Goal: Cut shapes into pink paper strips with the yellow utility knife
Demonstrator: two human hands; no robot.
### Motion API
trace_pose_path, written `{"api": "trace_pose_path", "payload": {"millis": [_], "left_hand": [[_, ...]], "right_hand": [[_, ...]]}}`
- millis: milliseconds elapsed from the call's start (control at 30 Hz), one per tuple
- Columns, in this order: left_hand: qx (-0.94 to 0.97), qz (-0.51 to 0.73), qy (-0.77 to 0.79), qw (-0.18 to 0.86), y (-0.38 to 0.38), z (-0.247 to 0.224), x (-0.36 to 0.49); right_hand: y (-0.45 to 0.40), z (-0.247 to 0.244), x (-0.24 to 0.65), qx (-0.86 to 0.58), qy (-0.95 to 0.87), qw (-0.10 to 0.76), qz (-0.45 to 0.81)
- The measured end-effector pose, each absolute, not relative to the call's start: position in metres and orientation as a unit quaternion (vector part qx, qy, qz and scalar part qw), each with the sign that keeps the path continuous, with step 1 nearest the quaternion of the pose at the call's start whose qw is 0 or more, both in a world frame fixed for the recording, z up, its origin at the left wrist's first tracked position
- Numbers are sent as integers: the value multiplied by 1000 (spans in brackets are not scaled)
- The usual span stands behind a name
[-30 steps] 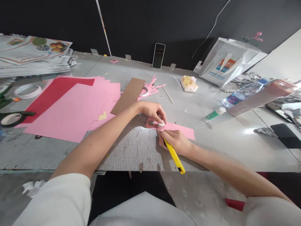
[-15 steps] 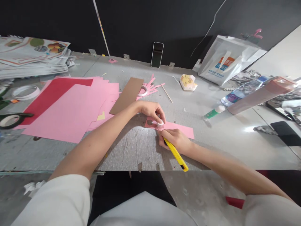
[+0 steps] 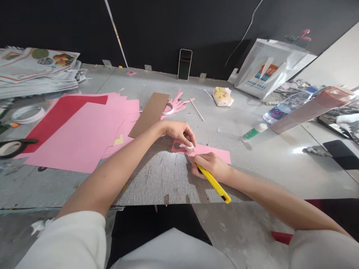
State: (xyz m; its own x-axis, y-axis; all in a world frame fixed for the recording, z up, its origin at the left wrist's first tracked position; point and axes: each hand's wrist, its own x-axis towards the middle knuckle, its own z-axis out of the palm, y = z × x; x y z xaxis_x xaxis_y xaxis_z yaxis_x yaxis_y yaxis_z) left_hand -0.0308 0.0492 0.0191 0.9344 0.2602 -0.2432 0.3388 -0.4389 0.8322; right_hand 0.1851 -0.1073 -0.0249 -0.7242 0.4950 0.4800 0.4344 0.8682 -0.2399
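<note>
A pink paper strip (image 3: 215, 155) lies on the grey table, with a dark round hole near its left end. The fingers of my left hand (image 3: 179, 131) are closed on a small white round cap (image 3: 189, 147), pressing it down on the strip. My right hand (image 3: 213, 167) is wrapped around a yellow utility knife (image 3: 215, 184), whose handle end points toward the table's front edge. The knife's tip is by the cap's near side, though the blade itself is too small to make out.
Pink sheets (image 3: 73, 134) and a red sheet (image 3: 45, 123) are at left, beside black tape (image 3: 14, 147). Brown cardboard (image 3: 150, 114), a wooden stick (image 3: 197, 110) and a phone (image 3: 185, 64) stand beyond my hands. A glue stick (image 3: 254, 132) and water bottle (image 3: 290, 104) are at right.
The knife's rear end has swung slightly right, and my right hand has turned a little around the cap. My left hand keeps its hold; the whole view has shifted slightly.
</note>
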Motion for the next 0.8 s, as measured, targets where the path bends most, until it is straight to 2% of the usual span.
{"api": "trace_pose_path", "payload": {"millis": [167,400,600,800], "left_hand": [[846,-53,191,495,49,22,-30],[841,-65,205,497,48,24,-30],[849,-69,211,479,48,23,-31],[837,-78,228,492,46,26,-31]], "right_hand": [[-107,-26,190,-236,-937,252,54],[-102,-25,199,-239,-927,278,78],[-88,-11,214,-255,-909,262,199],[-69,-5,225,-272,-847,298,345]]}}
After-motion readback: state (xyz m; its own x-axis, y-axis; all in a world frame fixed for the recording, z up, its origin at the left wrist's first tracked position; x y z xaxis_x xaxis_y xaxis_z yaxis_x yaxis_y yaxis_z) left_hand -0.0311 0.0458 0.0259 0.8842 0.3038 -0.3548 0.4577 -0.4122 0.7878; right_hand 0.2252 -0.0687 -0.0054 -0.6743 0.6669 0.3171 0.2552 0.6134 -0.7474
